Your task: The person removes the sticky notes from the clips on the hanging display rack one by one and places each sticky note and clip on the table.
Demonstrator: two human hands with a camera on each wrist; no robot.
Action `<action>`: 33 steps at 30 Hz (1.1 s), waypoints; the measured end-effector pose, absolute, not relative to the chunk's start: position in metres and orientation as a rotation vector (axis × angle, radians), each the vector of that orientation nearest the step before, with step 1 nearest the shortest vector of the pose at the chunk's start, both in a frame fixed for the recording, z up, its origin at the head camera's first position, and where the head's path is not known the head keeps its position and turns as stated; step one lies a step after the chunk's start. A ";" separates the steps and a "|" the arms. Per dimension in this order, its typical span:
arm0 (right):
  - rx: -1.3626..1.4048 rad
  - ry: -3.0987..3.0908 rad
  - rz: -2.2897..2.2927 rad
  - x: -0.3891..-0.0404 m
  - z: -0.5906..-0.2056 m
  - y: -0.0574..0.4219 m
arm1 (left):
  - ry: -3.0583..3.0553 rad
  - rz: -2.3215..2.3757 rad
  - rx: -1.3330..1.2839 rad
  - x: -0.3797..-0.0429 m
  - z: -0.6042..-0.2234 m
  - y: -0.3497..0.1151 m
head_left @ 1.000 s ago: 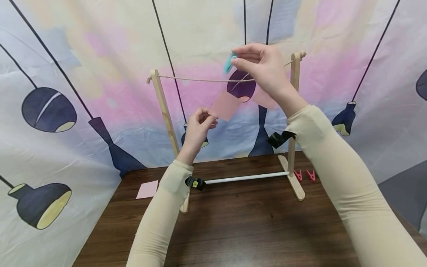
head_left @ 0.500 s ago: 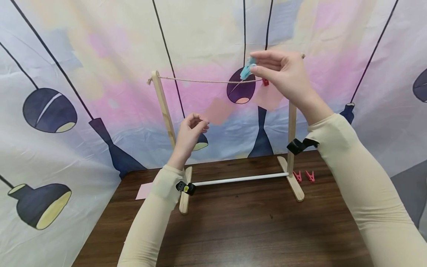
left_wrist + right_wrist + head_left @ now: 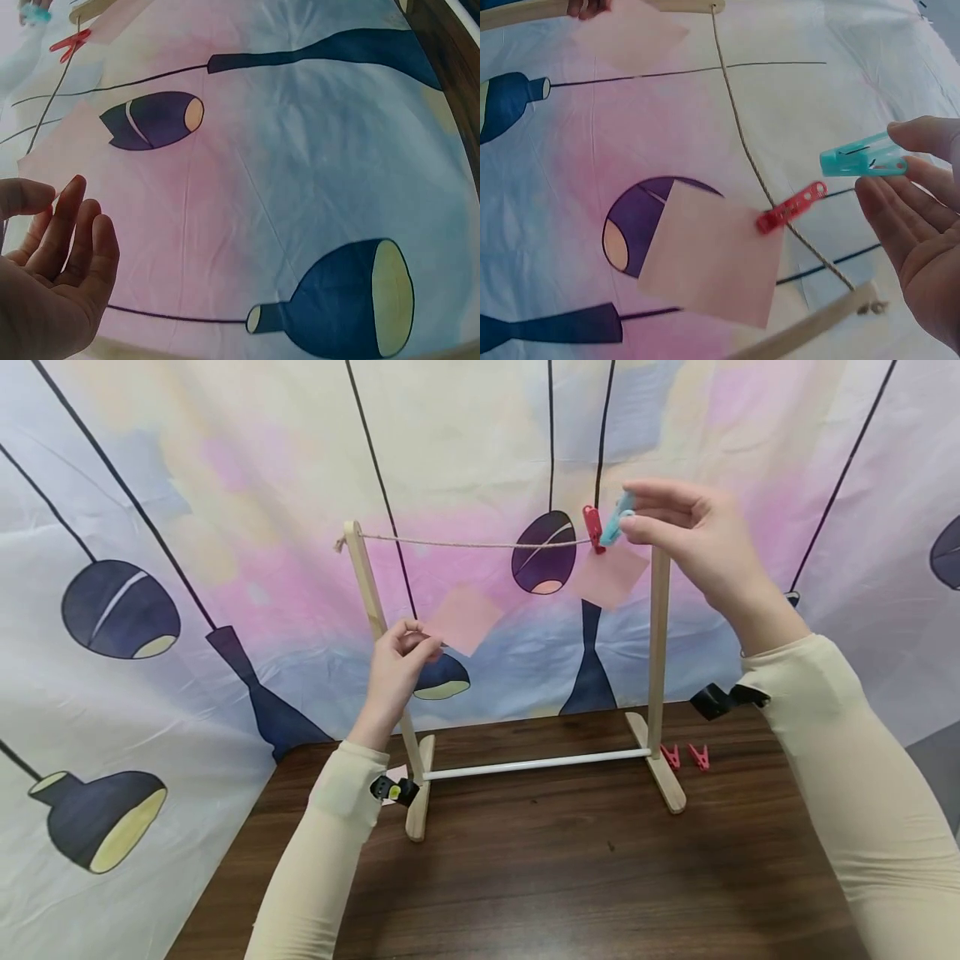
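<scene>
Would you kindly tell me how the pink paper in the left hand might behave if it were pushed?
The pink paper looks very light, as the left hand pinches it only near one corner. It is probably fairly stiff for paper, since it juts out with little visible sag. Being a thin sheet, though, it may well bend or crease.

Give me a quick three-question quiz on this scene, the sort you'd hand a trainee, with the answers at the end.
1. What does the right hand pinch? A: the white rod; B: a light blue clip; C: a pen.
2. True or false: a red clip fastens a pink sheet to the rope.
3. How many loose red clips lie on the table?

Key:
1. B.
2. True.
3. Two, near a wooden foot.
</scene>
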State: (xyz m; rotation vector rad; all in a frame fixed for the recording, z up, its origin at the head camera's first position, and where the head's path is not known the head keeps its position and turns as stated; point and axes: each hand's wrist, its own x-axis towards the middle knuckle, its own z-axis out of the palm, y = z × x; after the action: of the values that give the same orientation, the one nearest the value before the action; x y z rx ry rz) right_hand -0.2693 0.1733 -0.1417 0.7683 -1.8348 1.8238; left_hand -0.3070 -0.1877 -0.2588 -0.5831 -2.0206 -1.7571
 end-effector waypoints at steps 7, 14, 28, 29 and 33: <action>0.693 -1.784 1.816 -0.263 -0.152 0.197 | -2.013 -1.734 -0.553 -0.301 -0.262 -0.203; 0.509 -1.898 1.695 -0.257 -0.166 0.221 | -2.018 -1.666 -0.534 -0.292 -0.267 -0.228; 0.217 -2.071 1.525 -0.251 -0.203 0.259 | -1.962 -1.690 -0.388 -0.271 -0.276 -0.292; 0.197 -2.079 1.512 -0.251 -0.207 0.261 | -1.956 -1.691 -0.371 -0.269 -0.277 -0.296; 0.139 -2.096 1.498 -0.252 -0.221 0.271 | -1.918 -1.746 -0.317 -0.263 -0.283 -0.312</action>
State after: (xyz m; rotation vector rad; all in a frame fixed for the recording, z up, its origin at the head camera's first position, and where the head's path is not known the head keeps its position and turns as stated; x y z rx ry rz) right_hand -0.2522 0.2711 -0.2213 0.1389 -2.0958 1.4985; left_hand -0.2628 -0.3124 -0.2832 -0.3173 -1.9181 -1.7461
